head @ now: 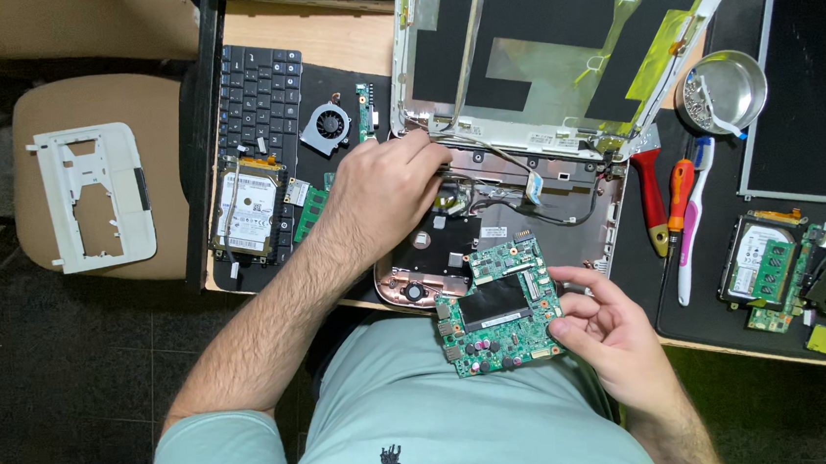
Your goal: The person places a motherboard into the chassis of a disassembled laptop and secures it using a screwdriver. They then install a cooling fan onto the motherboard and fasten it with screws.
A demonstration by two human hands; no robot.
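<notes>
Two bare hands at work over an opened laptop base (520,216), taken as the landmark. Right hand (609,329), at the near right corner of the base, grips a green circuit board (497,306) by its right edge, thumb on top, fingers curled beneath; the board is lifted and tilted, overlapping the base's near edge. Left hand (381,197) rests on the left part of the base, fingers bent and pinched down at the wiring near the hinge; whether it actually holds a wire cannot be told. Screen lid (556,49) stands behind the base, lined with black and yellowish foil. Left of the base: small fan (326,126), loose keyboard (260,102), hard drive (248,208), memory stick (311,211). Right of the base: red-handled tool (652,194), orange-handled screwdriver (678,203), toothbrush (695,215), metal bowl (724,90) with small parts, second hard drive (765,268).
</notes>
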